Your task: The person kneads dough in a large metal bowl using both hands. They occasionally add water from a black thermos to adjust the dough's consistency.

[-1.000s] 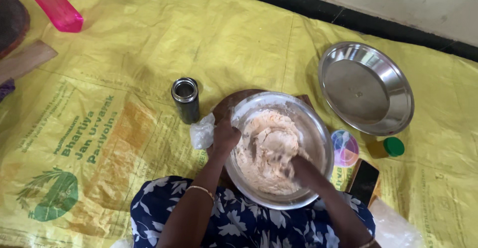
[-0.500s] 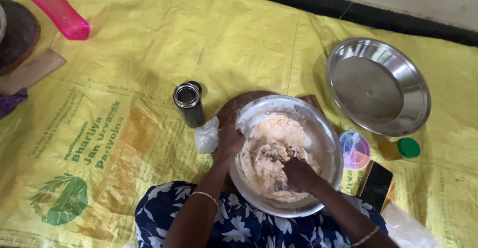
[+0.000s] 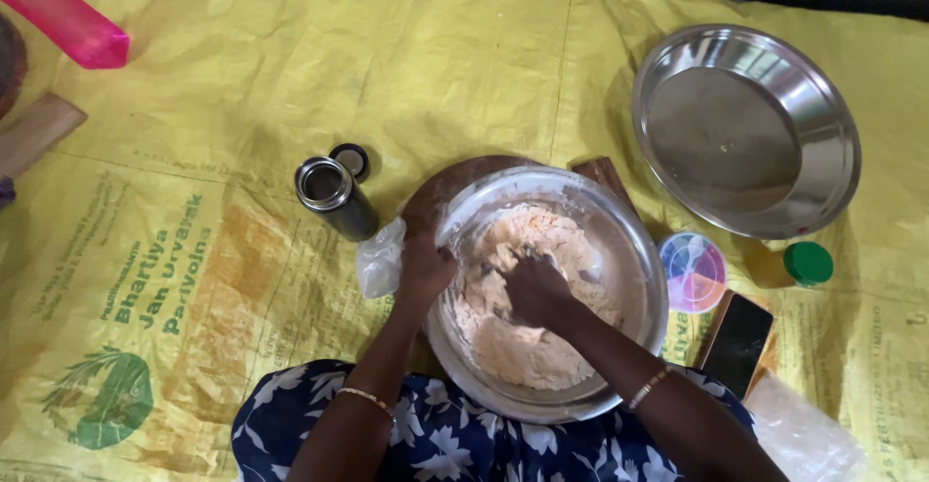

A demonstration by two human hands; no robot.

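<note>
Dough (image 3: 527,337) sits in the steel bowl (image 3: 634,250), directly under the right hand (image 3: 537,293). Right hand is curled down into the dough, fingers partly closed on a clump; exact closure I cannot tell, fingertips are buried. Left hand (image 3: 423,271) is wrapped over the bowl's near-left rim, closed on it, bracing. Dough looks soft, crumbly, sticky, not yet one mass; likely light, clings to fingers, best worked from the middle with the rim held. Bowl is thin, smooth, likely slippery, resting on a round wooden board (image 3: 455,187). Left of the left hand: plastic bag (image 3: 379,261), then open steel can (image 3: 334,195) and its lid (image 3: 349,160). Right of the right hand: colourful small lid (image 3: 692,271), phone (image 3: 735,344), green cap (image 3: 808,262), empty steel plate (image 3: 745,129) beyond. All on a yellow floor sheet (image 3: 194,105).
</note>
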